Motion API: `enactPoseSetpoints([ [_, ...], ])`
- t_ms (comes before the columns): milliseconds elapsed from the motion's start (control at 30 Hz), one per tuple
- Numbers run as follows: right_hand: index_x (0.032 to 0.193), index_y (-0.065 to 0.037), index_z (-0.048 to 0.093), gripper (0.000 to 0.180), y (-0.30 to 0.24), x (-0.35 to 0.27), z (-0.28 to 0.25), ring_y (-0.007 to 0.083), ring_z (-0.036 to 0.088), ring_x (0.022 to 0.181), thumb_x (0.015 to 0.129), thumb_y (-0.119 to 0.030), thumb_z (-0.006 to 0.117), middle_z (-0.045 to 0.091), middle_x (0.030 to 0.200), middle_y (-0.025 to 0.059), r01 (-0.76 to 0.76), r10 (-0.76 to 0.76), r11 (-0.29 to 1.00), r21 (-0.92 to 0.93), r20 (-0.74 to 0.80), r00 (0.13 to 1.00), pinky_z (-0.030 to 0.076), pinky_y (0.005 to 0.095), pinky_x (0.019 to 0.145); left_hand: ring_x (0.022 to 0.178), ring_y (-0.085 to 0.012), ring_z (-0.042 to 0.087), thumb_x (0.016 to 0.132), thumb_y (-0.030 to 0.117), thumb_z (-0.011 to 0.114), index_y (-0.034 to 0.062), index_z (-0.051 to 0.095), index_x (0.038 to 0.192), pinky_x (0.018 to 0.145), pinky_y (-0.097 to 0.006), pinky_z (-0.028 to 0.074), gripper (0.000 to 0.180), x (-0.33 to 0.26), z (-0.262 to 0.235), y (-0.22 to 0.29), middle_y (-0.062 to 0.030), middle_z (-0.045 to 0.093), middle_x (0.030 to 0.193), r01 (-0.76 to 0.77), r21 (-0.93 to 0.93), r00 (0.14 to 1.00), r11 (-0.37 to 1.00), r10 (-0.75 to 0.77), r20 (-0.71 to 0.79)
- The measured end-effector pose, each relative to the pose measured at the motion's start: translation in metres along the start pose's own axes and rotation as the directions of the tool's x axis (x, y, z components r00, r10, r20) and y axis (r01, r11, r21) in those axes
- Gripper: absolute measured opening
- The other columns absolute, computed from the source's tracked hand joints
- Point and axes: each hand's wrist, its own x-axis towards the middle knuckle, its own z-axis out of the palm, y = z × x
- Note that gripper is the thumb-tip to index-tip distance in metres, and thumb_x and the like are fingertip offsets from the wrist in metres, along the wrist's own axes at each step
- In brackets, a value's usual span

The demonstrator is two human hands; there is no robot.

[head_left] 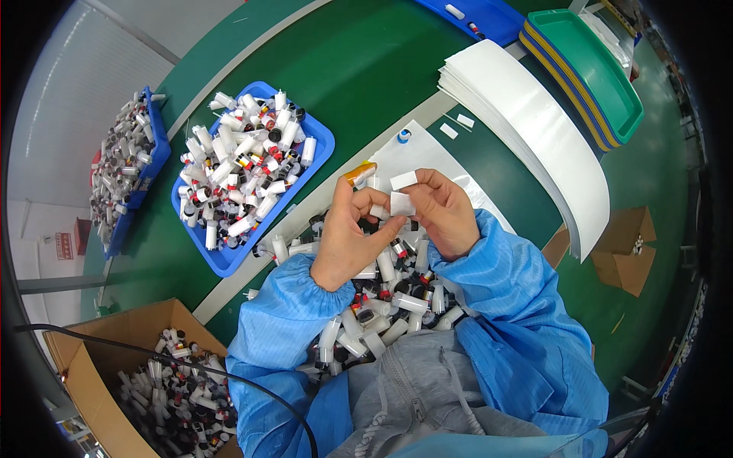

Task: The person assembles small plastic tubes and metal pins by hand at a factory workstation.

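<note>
In front of my chest, my right hand (449,216) is closed, with a small white rectangular piece (403,180) at its fingertips. A second white piece (402,204) shows just below, by the thumb. Close beside it, my left hand (347,243) pinches a small white part (379,211), mostly hidden by the fingers; its index finger points up. An orange-yellow object (360,172) lies just beyond that finger. Under both hands is a heap of white cylindrical parts (410,303) with black, red and yellow pieces.
A blue tray (327,145) piled with similar parts stands left; another filled blue tray (156,145) is beyond it. A cardboard box (84,366) of parts sits lower left. White sheets (527,122) and stacked trays (611,84) are right. A black cable (191,362) crosses lower left.
</note>
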Motion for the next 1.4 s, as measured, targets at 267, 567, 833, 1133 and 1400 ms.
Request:
enactPoseSetpoints([
  [267, 0.113, 0.001, 0.049, 0.032, 0.003, 0.002, -0.006, 0.0189, 0.061, 0.101, 0.086, 0.001, 0.066, 0.063, 0.108, 0.0121, 0.197, -0.199, 0.980, 0.025, 0.065, 0.978, 0.047, 0.0311, 0.093, 0.082, -0.0084, 0.058, 0.081, -0.005, 0.068, 0.0007, 0.033, 0.121, 0.069, -0.020, 0.044, 0.053, -0.002, 0.000, 0.003, -0.0046, 0.062, 0.090, 0.025, 0.011, 0.999, 1.000, -0.025, -0.031],
  [567, 0.137, -0.017, 0.023, 0.069, -0.010, -0.001, 0.008, 0.0234, 0.057, 0.108, 0.085, 0.002, 0.066, 0.056, 0.109, 0.0138, 0.244, -0.246, 0.969, 0.035, 0.178, 0.953, 0.044, 0.0363, 0.095, 0.081, -0.0097, 0.060, 0.083, -0.008, 0.065, 0.0027, 0.028, 0.131, 0.068, -0.021, 0.050, 0.061, -0.001, 0.001, 0.001, -0.0079, 0.060, 0.093, -0.043, -0.080, 0.995, 0.996, 0.035, -0.094],
  [833, 0.141, -0.019, 0.019, 0.082, -0.017, -0.002, 0.013, 0.0208, 0.060, 0.095, 0.080, 0.011, 0.066, 0.050, 0.113, 0.0128, 0.193, -0.196, 0.980, 0.034, 0.094, 0.976, 0.048, 0.0322, 0.088, 0.084, -0.0105, 0.060, 0.084, -0.009, 0.065, 0.0018, 0.028, 0.132, 0.070, -0.022, 0.050, 0.062, -0.001, 0.000, 0.000, -0.0082, 0.061, 0.094, -0.030, -0.091, 0.992, 0.995, 0.019, -0.121],
  [1133, 0.139, -0.010, 0.025, 0.077, -0.013, 0.008, -0.003, 0.0174, 0.057, 0.097, 0.077, 0.017, 0.062, 0.045, 0.114, 0.0084, 0.474, -0.490, 0.866, -0.162, -0.085, 0.867, 0.051, 0.0309, 0.083, 0.104, -0.0265, 0.056, 0.069, -0.006, 0.072, 0.0054, 0.055, 0.116, 0.078, -0.036, 0.047, 0.051, 0.001, 0.000, 0.013, -0.0087, 0.062, 0.103, -0.211, 0.612, 0.953, 0.762, 0.300, -0.045],
  [1400, 0.150, -0.013, 0.012, 0.093, -0.016, 0.003, 0.000, 0.0317, 0.032, 0.136, 0.069, 0.018, 0.044, 0.028, 0.145, 0.0165, 0.388, -0.366, 0.889, -0.245, 0.130, 0.921, 0.034, 0.0432, 0.107, 0.080, -0.0221, 0.061, 0.073, -0.002, 0.067, 0.0074, 0.063, 0.105, 0.065, -0.034, 0.049, 0.033, 0.001, -0.004, 0.024, -0.0050, 0.062, 0.092, -0.293, 0.775, 0.956, 0.560, 0.159, 0.246],
])
